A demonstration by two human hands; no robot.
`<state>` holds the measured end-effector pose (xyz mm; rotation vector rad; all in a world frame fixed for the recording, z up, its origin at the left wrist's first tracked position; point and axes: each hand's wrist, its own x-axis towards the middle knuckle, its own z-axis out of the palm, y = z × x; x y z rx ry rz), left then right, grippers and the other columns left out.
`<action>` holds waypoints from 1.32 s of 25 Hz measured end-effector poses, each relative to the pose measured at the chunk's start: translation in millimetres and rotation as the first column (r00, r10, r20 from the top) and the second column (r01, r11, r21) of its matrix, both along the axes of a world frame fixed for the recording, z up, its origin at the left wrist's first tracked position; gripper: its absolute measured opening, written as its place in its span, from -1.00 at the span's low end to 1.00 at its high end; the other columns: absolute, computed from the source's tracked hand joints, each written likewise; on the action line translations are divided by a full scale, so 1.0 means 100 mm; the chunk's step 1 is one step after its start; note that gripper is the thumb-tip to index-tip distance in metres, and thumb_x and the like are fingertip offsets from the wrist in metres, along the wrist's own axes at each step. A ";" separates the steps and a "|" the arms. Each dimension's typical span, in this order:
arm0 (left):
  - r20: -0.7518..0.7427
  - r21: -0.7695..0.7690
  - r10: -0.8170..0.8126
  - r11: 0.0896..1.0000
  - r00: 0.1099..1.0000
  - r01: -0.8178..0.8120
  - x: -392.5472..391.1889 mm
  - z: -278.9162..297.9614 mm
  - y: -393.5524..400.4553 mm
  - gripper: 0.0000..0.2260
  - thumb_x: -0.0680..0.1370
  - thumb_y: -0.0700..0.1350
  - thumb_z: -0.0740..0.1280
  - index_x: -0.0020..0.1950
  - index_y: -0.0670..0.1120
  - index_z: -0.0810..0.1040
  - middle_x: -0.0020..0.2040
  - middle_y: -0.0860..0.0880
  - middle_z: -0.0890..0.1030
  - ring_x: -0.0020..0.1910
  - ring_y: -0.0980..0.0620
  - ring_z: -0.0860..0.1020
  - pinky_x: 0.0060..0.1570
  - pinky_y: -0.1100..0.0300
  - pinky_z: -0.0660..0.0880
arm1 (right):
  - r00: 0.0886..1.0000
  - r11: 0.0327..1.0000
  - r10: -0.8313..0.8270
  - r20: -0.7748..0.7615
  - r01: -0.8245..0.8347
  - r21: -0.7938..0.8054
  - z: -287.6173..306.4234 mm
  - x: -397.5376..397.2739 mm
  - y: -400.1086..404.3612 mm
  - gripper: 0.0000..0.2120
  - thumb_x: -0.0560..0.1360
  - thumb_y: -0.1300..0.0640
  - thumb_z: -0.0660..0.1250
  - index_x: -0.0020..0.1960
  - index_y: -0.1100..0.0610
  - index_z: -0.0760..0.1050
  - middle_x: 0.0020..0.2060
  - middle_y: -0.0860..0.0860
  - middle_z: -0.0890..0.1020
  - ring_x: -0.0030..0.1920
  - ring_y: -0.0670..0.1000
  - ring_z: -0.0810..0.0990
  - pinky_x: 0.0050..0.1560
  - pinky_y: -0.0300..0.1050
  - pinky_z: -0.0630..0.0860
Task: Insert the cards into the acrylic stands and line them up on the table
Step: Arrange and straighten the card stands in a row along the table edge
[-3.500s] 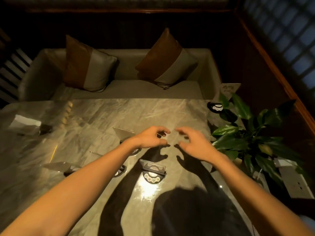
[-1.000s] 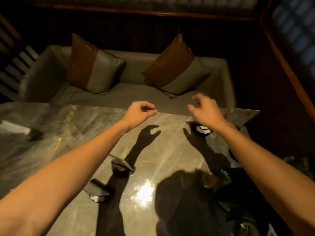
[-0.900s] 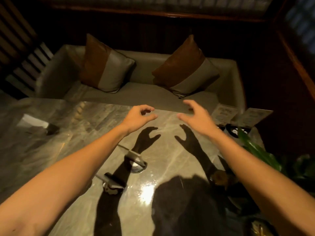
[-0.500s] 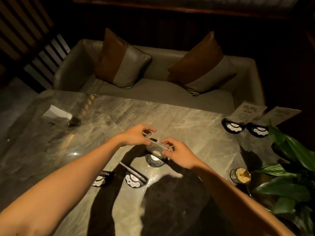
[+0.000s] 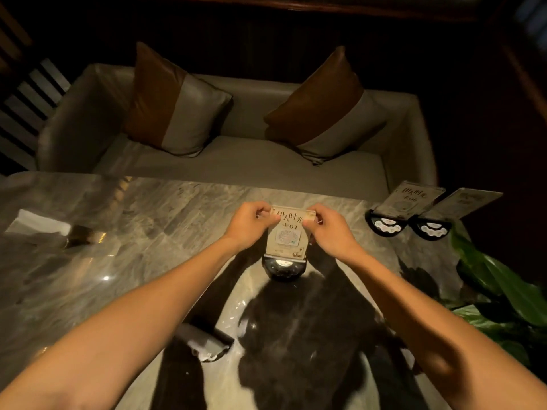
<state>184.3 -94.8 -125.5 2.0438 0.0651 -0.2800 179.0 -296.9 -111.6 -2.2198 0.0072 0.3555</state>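
Note:
A pale printed card stands upright in a black half-round stand base at the middle of the marble table. My left hand pinches the card's top left corner and my right hand pinches its top right corner. Two more cards stand tilted in their bases at the table's far right edge: one and another side by side. A further stand lies near me, partly hidden under my left forearm.
A white napkin holder sits at the table's left. A leafy plant crowds the right edge. Behind the table is a grey sofa with two brown-and-grey cushions. My shadow darkens the near table.
Both hands came back from the far right stands, took up a card near the middle, and now hold it upright in the base. The view swung left and down.

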 end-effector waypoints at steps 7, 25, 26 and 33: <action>0.146 -0.100 0.081 0.993 0.986 -0.067 0.77 -0.11 -0.86 -0.91 0.46 -0.17 0.50 -0.17 0.00 0.64 -0.30 0.12 0.62 -0.33 0.25 0.53 -0.22 0.29 0.51 | 0.988 0.979 -0.065 0.143 0.091 -0.183 0.12 0.75 -0.70 -0.88 0.64 0.16 0.28 0.15 0.12 0.54 -0.04 0.00 0.65 -0.04 -0.01 0.60 -0.09 -0.10 0.55; -0.035 -0.085 -0.008 0.996 0.999 0.005 0.80 0.08 -0.71 -0.73 0.51 -0.11 0.46 0.20 -0.12 0.63 -0.01 0.00 0.68 -0.12 0.23 0.59 -0.15 0.45 0.47 | 0.970 0.869 -0.006 0.241 0.124 -0.478 0.21 0.64 -0.95 -0.56 0.56 0.16 0.35 0.39 0.25 0.36 0.29 0.24 0.49 0.30 0.25 0.49 0.26 0.15 0.48; -0.046 -0.073 -0.005 0.997 0.999 0.002 0.69 0.13 -0.56 -0.72 0.51 -0.10 0.46 0.20 -0.11 0.64 0.00 0.00 0.68 -0.09 0.23 0.60 -0.11 0.42 0.47 | 0.961 0.870 -0.001 0.278 0.138 -0.473 0.25 0.55 -0.88 -0.55 0.55 0.14 0.36 0.38 0.26 0.36 0.30 0.24 0.48 0.31 0.26 0.47 0.28 0.16 0.46; -0.073 -0.070 -0.048 0.997 0.996 0.043 -0.41 0.46 0.45 -0.62 0.48 0.03 0.47 0.28 -0.01 0.59 0.18 0.12 0.61 0.12 0.25 0.56 0.08 0.39 0.43 | 0.985 0.985 0.131 0.117 -0.116 -0.125 0.40 -0.46 0.22 -0.33 0.53 -0.13 0.40 0.56 0.00 0.27 0.54 -0.02 0.32 0.51 -0.01 0.29 0.33 -0.21 0.23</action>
